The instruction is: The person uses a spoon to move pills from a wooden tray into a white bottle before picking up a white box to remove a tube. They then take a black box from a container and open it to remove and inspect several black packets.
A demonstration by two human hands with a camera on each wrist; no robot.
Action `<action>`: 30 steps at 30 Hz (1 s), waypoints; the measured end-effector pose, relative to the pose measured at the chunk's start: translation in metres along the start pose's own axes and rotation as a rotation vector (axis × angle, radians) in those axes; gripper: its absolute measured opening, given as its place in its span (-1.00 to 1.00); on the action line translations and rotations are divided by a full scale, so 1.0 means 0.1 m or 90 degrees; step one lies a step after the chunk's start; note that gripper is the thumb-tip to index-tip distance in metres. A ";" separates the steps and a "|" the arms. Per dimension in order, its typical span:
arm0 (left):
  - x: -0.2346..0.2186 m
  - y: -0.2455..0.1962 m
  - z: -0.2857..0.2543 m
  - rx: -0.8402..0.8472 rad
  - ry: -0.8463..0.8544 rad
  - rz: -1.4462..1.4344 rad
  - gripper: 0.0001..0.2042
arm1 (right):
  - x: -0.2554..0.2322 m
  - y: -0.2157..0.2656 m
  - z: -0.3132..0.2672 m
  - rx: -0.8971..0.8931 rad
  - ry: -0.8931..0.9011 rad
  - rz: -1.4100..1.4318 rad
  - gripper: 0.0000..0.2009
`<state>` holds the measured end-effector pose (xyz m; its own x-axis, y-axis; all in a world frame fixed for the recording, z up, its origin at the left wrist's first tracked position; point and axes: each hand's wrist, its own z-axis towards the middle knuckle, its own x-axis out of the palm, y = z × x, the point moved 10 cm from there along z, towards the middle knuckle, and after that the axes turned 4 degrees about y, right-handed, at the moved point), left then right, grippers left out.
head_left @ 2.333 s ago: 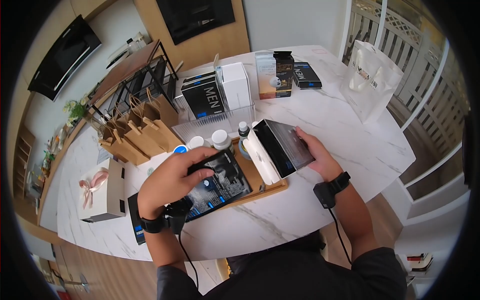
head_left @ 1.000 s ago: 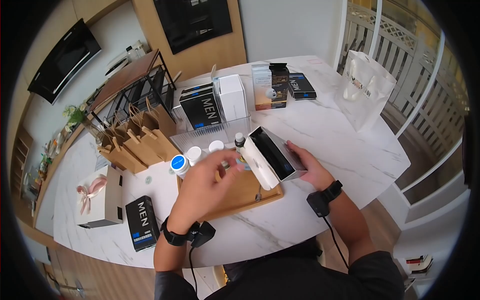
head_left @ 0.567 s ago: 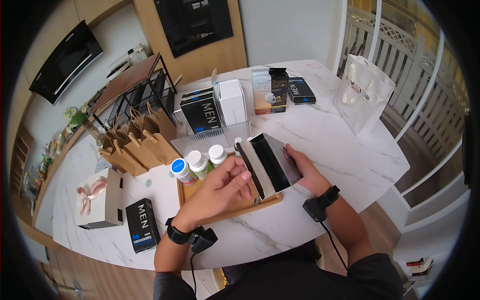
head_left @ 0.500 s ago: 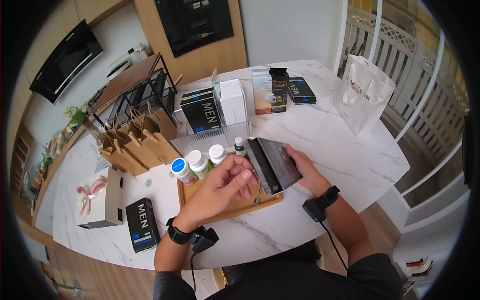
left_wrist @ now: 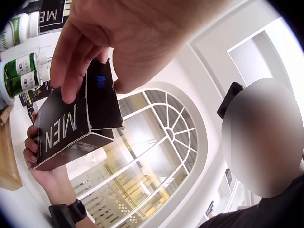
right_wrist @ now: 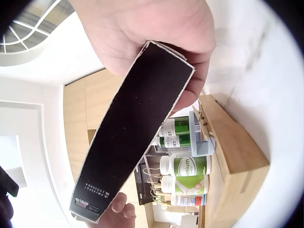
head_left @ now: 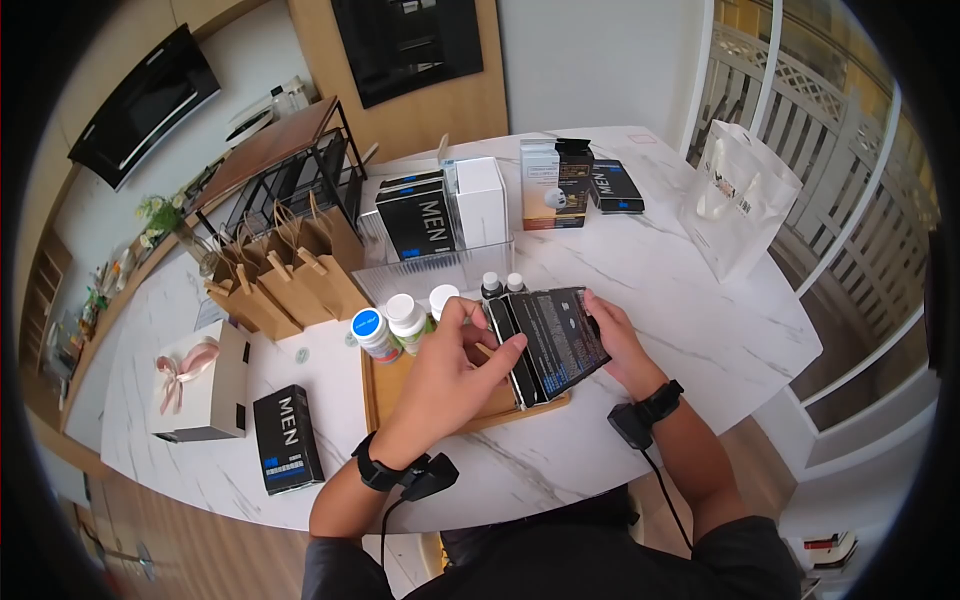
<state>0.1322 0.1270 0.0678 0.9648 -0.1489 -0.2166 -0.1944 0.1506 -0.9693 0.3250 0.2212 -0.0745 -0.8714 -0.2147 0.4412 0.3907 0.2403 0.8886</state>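
Both hands are on a black cardboard box (head_left: 568, 340) with "MEN" on its front, held tilted above the wooden tray (head_left: 388, 388). My right hand (head_left: 622, 345) grips its far end, palm against the narrow side in the right wrist view. My left hand (head_left: 450, 368) pinches the other end, fingers on the printed front (left_wrist: 66, 121) and thumb by the end flap (left_wrist: 102, 102). That flap is folded over the opening, one corner standing slightly proud. On the tray stand a blue-lidded bottle (head_left: 375, 335), white-capped bottles (head_left: 405, 318) and small dark bottles (head_left: 492, 285).
Another black "MEN" box (head_left: 288, 438) lies at the left near a white gift box (head_left: 205, 385) with a pink bow. Behind are kraft bags (head_left: 290, 280), a clear organizer (head_left: 440, 265) with boxes, an orange-and-black box (head_left: 553, 190), and a white bag (head_left: 735, 205) at right.
Earlier my left hand held a dark printed pouch, which is out of sight now. The box's open white flap has been folded over its opening, and my left hand has moved onto that end.
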 end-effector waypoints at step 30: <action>0.00 0.10 0.03 0.035 -0.052 0.099 -0.56 | 0.02 0.07 -0.01 -0.052 -0.004 0.002 -0.63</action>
<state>0.1305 0.1313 0.0584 0.9353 -0.0395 -0.3516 -0.3353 0.2185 -0.9164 0.3263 0.2214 -0.0676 -0.8720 -0.2078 0.4433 0.4158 0.1636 0.8946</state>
